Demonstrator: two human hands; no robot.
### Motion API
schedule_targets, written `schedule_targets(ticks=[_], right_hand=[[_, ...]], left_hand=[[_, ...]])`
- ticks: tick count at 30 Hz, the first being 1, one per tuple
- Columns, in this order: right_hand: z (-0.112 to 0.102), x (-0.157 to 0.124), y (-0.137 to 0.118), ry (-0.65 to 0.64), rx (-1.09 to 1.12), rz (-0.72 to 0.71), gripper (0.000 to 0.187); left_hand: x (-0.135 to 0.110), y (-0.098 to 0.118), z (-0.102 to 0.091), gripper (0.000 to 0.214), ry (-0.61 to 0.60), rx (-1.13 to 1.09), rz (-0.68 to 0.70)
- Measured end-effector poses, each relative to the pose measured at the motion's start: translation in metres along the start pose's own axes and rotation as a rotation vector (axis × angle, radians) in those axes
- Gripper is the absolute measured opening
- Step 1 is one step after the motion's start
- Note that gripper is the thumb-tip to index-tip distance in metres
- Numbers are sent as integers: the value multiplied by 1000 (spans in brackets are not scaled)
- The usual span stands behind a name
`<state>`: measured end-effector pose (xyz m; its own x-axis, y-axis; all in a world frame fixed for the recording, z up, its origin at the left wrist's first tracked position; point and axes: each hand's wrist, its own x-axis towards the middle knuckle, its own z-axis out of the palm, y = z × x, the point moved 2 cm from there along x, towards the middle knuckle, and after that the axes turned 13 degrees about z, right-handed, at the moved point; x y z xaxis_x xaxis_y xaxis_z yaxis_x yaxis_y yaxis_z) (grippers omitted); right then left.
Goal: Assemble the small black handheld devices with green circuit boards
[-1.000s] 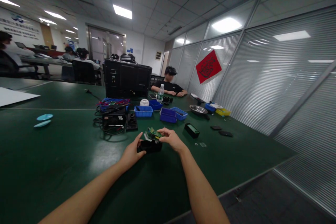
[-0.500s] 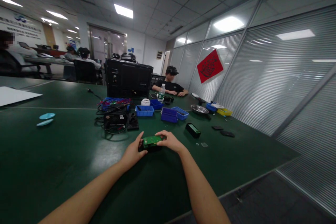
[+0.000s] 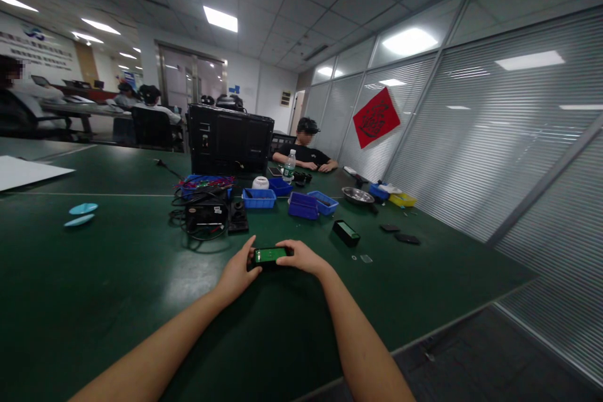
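Observation:
A green circuit board (image 3: 269,255) lies inside a black rectangular housing (image 3: 272,266) on the table in front of me. My left hand (image 3: 240,270) grips the housing's left end, thumb at the near side and fingers at the far side. At the right end, my right hand (image 3: 301,257) holds the housing, its thumb over the board's right part. The housing's underside and some of my fingertips are hidden. To the right stands a similar black case (image 3: 346,233) with a pale green top. A small ring (image 3: 354,257) and a clear flat piece (image 3: 366,259) lie near it.
Behind my hands are a black soldering station (image 3: 206,213) with cables, blue bins (image 3: 304,206), a baseball (image 3: 260,183) and a bottle (image 3: 289,165). A metal bowl (image 3: 358,195) and two dark flat pieces (image 3: 407,239) lie right. A person (image 3: 306,151) sits across.
The circuit board has gone down from standing proud of the housing to lying within its rim. Both hands stay at the housing's ends, and the right fingers have lowered slightly.

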<state>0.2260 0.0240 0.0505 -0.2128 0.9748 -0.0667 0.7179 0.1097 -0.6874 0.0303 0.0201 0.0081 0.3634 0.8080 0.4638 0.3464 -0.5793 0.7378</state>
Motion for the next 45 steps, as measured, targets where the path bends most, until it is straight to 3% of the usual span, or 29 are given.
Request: schedule_targets(ticks=[3, 6, 11, 15, 22, 27, 34, 42, 45], right_hand=[[6, 2, 0, 8, -74, -6, 44], [9, 6, 6, 115, -131, 65, 41], [-9, 10, 31, 411, -205, 400, 45], [-25, 11, 46, 462, -198, 554, 44], [-21, 12, 41, 467, -253, 578, 34], [-7, 9, 23, 537, -338, 362, 24], [5, 6, 12, 406, -388, 219, 41], [1, 5, 14, 358, -357, 350, 64], [1, 6, 15, 406, -351, 432, 69]], left_hand=[[0, -2, 0, 74, 17, -13, -14], [1, -8, 1, 72, 55, -58, -31], [1, -16, 2, 69, 81, -50, -40], [1, -14, 2, 66, 73, -33, -31], [1, -16, 3, 61, 32, -6, -15], [1, -16, 3, 59, 16, 16, -6], [1, -11, 1, 57, 4, 37, -3], [1, -9, 1, 53, -12, 63, 2], [1, -9, 1, 52, -16, 65, 0]])
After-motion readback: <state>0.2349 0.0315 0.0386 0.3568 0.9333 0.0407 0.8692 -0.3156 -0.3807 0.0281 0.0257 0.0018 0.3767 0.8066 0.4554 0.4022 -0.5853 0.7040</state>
